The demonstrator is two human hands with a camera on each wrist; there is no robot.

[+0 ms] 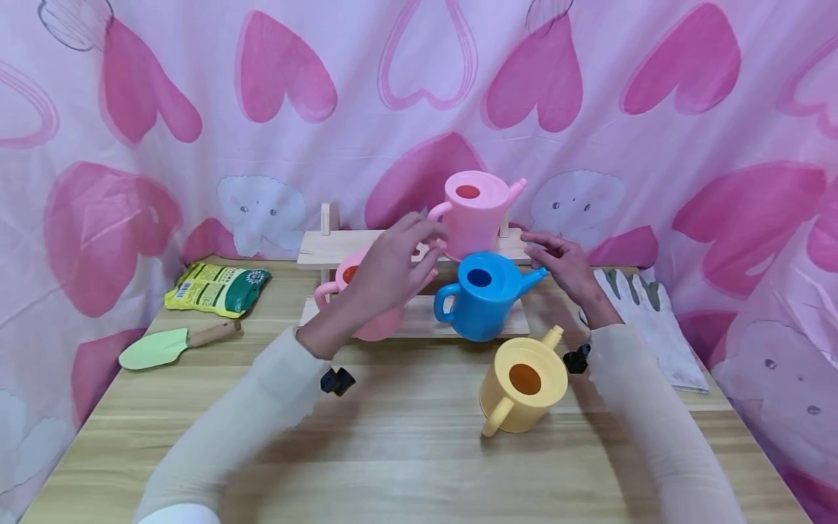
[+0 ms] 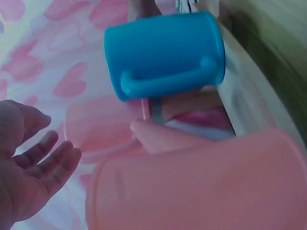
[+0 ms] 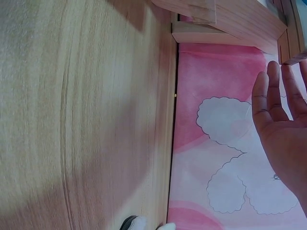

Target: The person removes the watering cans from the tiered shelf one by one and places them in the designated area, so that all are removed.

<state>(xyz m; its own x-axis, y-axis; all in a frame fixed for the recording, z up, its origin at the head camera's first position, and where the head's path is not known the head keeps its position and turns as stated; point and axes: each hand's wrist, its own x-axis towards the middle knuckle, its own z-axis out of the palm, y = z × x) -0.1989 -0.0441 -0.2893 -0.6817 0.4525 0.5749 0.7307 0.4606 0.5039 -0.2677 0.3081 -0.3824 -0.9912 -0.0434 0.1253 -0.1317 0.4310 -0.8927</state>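
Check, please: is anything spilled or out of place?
Perhaps the yellow can: it stands directly on the table, while the blue can, upper pink can and lower pink can stand on the rack. No spill shows.

L sleeve [image 1: 242,418] & R sleeve [image 1: 657,418] long, cream, to wrist; wht fabric [image 1: 180,514] farther up L side. L wrist cam [image 1: 337,380] & R wrist cam [image 1: 576,359] sm, blk, blocky. L hand [image 1: 396,260], R hand [image 1: 568,271] bare.

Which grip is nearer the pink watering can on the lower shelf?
Left. The left grip is above that pink watering can, not touching it; the right grip is farther off, past the blue can, by the upper shelf's right end.
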